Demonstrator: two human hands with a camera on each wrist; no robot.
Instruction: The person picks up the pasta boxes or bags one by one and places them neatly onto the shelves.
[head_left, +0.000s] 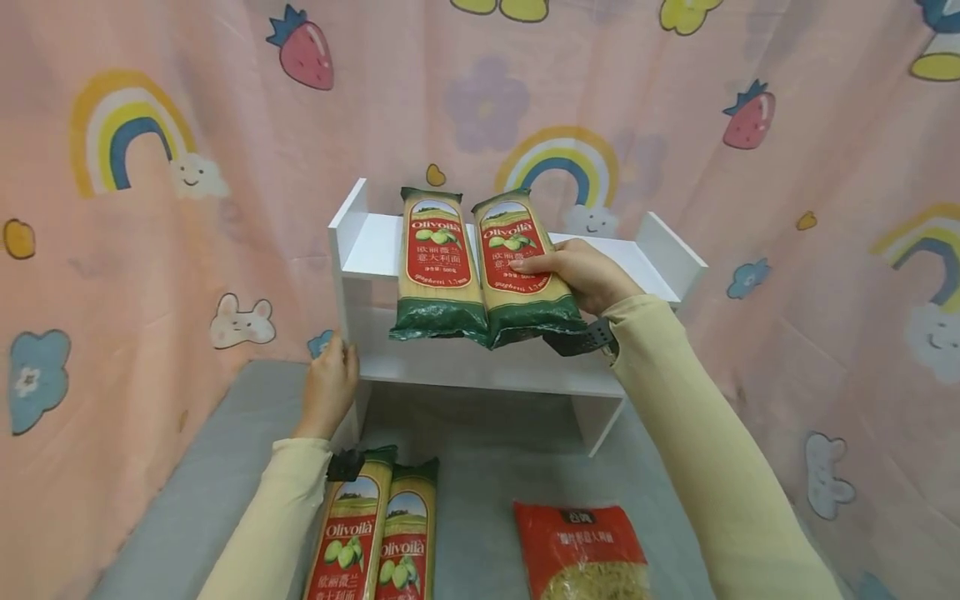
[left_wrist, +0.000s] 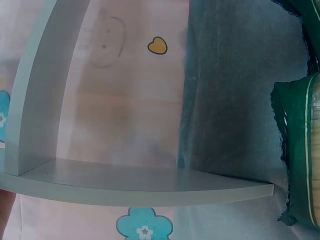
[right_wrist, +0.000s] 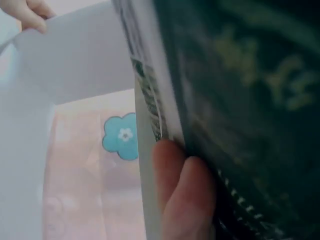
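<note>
My right hand point(head_left: 581, 271) grips a spaghetti packet point(head_left: 521, 250), thumb on its red label; in the right wrist view, fingertips point(right_wrist: 187, 185) show behind it. A second spaghetti packet point(head_left: 438, 258) leans beside it at the upper board, its green lower end jutting past the front edge. My left hand point(head_left: 330, 387) holds the left side panel of a white two-tier shelf point(head_left: 480, 371), fingers curled over its edge. In the left wrist view, the shelf's side panel point(left_wrist: 140, 195) fills the middle, and a packet's green end point(left_wrist: 295, 150) shows at right.
Two more spaghetti packets point(head_left: 348, 533) lie below the shelf at the left, partly behind my left forearm. A red pasta bag point(head_left: 581, 542) lies on the grey surface point(head_left: 472, 483) to the right. A pink patterned curtain point(head_left: 420, 108) hangs close behind the shelf.
</note>
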